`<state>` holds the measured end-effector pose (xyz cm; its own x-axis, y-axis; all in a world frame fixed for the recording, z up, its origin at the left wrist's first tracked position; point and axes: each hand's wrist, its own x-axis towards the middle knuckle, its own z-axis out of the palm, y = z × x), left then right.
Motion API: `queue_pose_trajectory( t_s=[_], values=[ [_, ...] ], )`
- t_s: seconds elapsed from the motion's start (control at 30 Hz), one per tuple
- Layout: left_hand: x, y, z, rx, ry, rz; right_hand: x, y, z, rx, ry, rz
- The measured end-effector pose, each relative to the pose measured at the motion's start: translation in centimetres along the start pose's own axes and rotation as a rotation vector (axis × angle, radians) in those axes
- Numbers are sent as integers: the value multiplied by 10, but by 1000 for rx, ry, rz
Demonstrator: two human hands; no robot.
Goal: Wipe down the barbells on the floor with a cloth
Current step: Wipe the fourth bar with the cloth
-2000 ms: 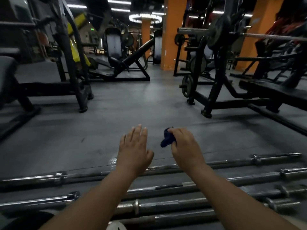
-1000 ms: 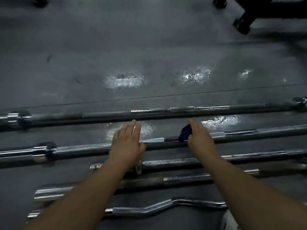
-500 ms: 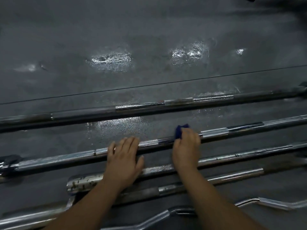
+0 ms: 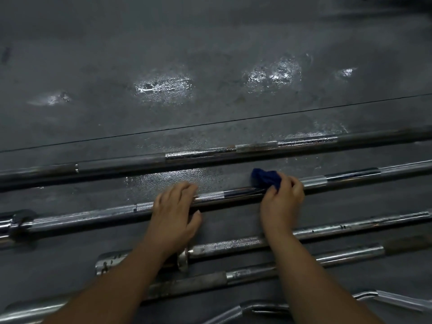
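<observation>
Several steel barbells lie side by side on the dark gym floor. My right hand [image 4: 281, 202] grips a small dark blue cloth [image 4: 266, 178] and holds it against the second barbell from the far side [image 4: 236, 193]. My left hand [image 4: 174, 212] lies on that same bar a little to the left, fingers curled over its far side and thumb on the near side. The farthest barbell [image 4: 210, 155] runs just beyond them, untouched.
Nearer to me lie a short bar with a collar [image 4: 233, 245], another straight bar [image 4: 257, 272] and a curved curl bar [image 4: 257, 308]. Wet shiny patches [image 4: 163, 87] mark the floor beyond the bars. A thin floor seam [image 4: 210, 123] crosses behind them.
My head has tipped down from the gym room to the floor. Both hands came down onto the second bar; the left fingers have curled over it and the cloth now sits against it.
</observation>
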<state>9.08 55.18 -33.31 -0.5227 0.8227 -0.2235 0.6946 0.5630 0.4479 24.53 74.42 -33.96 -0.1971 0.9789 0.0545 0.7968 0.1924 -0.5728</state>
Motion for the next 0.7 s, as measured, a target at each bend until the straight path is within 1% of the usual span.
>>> queue_pose_trajectory(
  t_s=[0.03, 0.07, 0.1, 0.17, 0.2, 0.23, 0.27, 0.33, 0.37, 0.4, 0.43, 0.5, 0.53, 0.57, 0.6, 0.63, 0.67, 0.7],
  values=[
    [-1, 0, 2, 23, -17, 40, -5, -4, 6, -4, 32, 42],
    [-2, 0, 5, 45, -33, 71, -14, -14, 14, -16, 40, 19],
    [-1, 0, 7, 62, -42, 85, -27, -27, 23, -40, 2, -86],
    [4, 0, 7, 87, -46, 85, -46, -42, 32, -82, -211, -454],
    [7, -1, 6, 86, -39, 82, -43, -40, 30, -91, -305, -595],
    [11, -2, 5, 71, -28, 77, -31, -34, 24, -96, -333, -642],
    [14, -3, 3, 47, -14, 69, -17, -23, 19, -105, -288, -574],
    [20, -7, 0, -24, 35, 40, 3, -2, 9, -109, -84, -216],
    [22, -7, -1, -59, 65, 27, 2, -1, 8, -99, -16, -75],
    [23, -7, -2, -74, 86, 24, -7, -8, 11, -81, -8, -37],
    [24, -6, -2, -68, 98, 33, -19, -17, 16, -50, -52, -96],
    [26, -5, 0, -32, 115, 64, -39, -32, 23, 25, -260, -267],
    [26, -5, 1, -20, 122, 71, -42, -34, 22, 67, -350, -303],
    [28, -5, 1, -15, 129, 74, -39, -31, 21, 123, -377, -272],
    [29, -6, 2, -15, 138, 77, -34, -27, 20, 179, -339, -178],
    [30, -7, 2, -11, 147, 82, -30, -24, 19, 264, -248, -31],
    [32, -8, 2, -2, 152, 86, -25, -22, 21, 381, -136, 185],
    [33, -9, 1, 9, 150, 84, -19, -25, 24, 551, -24, 435]
  ],
)
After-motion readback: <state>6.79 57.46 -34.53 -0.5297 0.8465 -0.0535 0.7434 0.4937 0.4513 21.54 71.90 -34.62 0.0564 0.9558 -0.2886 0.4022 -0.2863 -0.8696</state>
